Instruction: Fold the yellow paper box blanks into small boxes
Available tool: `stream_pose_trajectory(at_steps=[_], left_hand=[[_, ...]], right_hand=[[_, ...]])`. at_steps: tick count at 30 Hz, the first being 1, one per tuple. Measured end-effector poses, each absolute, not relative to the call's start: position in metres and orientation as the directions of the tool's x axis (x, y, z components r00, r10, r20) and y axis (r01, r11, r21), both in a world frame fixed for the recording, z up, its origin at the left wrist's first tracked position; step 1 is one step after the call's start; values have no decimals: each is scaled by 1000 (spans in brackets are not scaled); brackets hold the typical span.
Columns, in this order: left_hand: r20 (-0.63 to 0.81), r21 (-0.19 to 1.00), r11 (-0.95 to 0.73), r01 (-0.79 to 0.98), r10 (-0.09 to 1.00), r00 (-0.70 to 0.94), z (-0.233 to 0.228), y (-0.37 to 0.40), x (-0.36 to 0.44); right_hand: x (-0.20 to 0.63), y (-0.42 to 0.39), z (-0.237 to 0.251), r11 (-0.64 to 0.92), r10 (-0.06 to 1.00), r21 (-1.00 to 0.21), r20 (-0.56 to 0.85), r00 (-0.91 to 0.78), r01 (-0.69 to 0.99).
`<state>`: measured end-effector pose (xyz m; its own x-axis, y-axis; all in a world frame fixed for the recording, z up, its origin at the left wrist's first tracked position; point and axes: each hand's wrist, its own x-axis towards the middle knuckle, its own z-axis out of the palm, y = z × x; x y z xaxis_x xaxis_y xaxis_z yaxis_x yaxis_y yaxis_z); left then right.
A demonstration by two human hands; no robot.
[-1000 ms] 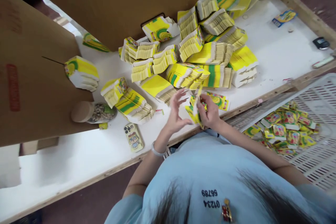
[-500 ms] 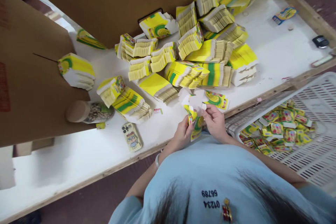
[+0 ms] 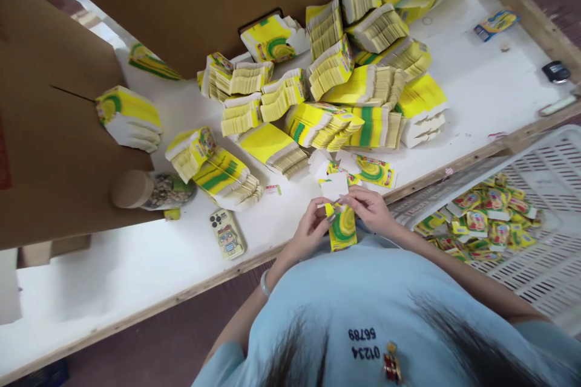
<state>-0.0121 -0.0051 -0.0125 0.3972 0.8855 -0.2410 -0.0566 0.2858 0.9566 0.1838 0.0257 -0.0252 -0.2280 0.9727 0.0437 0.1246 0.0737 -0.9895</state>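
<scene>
1. Left hand (image 3: pixel 312 228) and right hand (image 3: pixel 370 205), fingers pinched shut on small yellow-green carton (image 3: pixel 341 224), now both gripping it; a second ago left hand was open.
2. Carton now popped open at table (image 3: pixel 113 278) edge, white flap up at 12 o'clock; folding under way.
3. Basket (image 3: pixel 551 181) at 3 o'clock.

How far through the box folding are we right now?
Done: a layer of folded yellow boxes lies in the white crate. In hand: left hand and right hand hold one small carton, its white flap up. Left: many banded stacks of flat cartons sit on the table.
</scene>
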Motion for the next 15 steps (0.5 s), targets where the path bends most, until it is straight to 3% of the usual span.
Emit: stream_pose_trajectory(at_steps=[4,9,12,15], left_hand=[[-223,969,244,-43,935,275,-13,-2,-11],[-298,951,309,7,911,287,-8,-1,-8],[-300,953,279,118,921,249,-1,2,-8],[-331,941,299,160,914,234,5,5,-7]], right_hand=[[185,25,-27,204,969,-951,163,-183,233],[203,25,-21,301,877,-933,189,-441,199],[206,21,-13,36,888,-991,-27,-459,128],[199,17,-6,-242,842,-969,-238,-485,55]])
